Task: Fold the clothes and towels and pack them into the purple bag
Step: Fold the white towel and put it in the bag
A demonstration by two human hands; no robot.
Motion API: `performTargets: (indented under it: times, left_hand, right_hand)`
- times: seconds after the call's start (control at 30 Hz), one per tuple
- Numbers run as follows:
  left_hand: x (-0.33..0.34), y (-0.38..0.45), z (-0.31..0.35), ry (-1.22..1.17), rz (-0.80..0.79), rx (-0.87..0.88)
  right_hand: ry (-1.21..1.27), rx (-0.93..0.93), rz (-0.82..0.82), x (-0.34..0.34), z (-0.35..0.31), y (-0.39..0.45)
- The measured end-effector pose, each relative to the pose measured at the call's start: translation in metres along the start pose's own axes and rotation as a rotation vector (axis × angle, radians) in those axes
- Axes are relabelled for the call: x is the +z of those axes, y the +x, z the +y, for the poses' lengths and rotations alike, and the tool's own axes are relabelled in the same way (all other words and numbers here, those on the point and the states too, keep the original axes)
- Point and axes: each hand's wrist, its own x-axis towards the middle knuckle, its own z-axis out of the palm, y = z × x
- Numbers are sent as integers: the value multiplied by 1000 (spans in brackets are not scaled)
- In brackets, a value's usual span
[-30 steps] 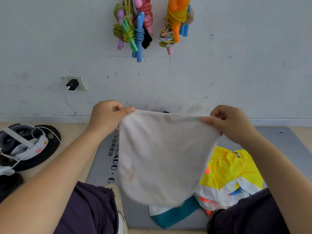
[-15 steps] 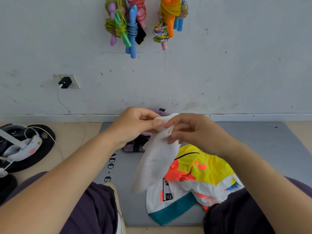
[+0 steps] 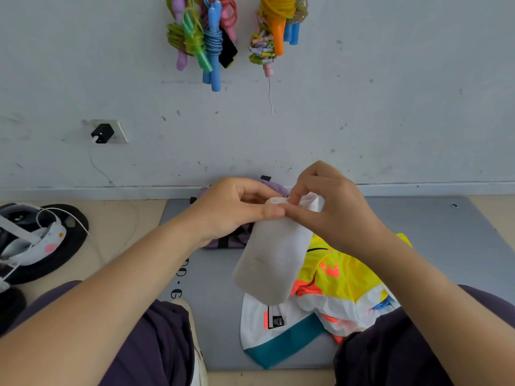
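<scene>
A white towel (image 3: 274,260) hangs folded into a narrow strip in front of me. My left hand (image 3: 237,208) and my right hand (image 3: 331,207) both pinch its top edge, fingertips close together. Behind the hands, the purple bag (image 3: 223,242) lies on the grey mat against the wall, mostly hidden. A bright yellow, orange, white and teal garment (image 3: 328,288) lies crumpled on the mat under the towel, by my right knee.
I sit on a grey mat (image 3: 446,246) on the floor facing a white wall. Jump ropes (image 3: 211,37) hang on the wall above. A headset (image 3: 30,238) with a cable lies on a black disc to the left. A charger (image 3: 103,133) sits in a wall socket.
A second ago the towel was spread wide between my hands. I brought the hands together, folding it in half, and the hands have risen slightly since.
</scene>
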Motion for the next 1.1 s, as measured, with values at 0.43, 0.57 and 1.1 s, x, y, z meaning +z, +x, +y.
performTargets:
  times: [0.43,0.57,1.1]
  left_hand:
    - [-37,-4,-1,124,244,71]
    - [-39,2,-8,334,402,50]
    - [-26,2,-8,146,227,-10]
  right_hand:
    - [-83,111,-217,-29,36,9]
    - [70,138,-134,-29,30,11]
    - [382,228,-149,-27,25,6]
